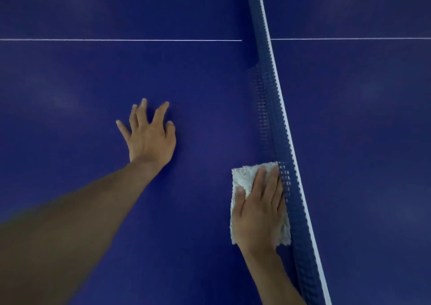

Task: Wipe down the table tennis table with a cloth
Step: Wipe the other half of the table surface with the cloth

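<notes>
**Wiping along the net**

The right grip point(258, 213) lies flat, fingers straight, pressing the white terry cloth point(245, 174) onto the blue table point(210, 83), hard against the net point(272, 108). The left grip point(151, 139) is open, splayed on the table, bracing. Best to keep even palm pressure and stroke parallel to the net without snagging the mesh. No container shows.

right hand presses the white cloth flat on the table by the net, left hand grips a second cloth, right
Not quite: the head view shows the left hand holding nothing, fingers spread on the table. The right hand does press the cloth flat beside the net.
</notes>
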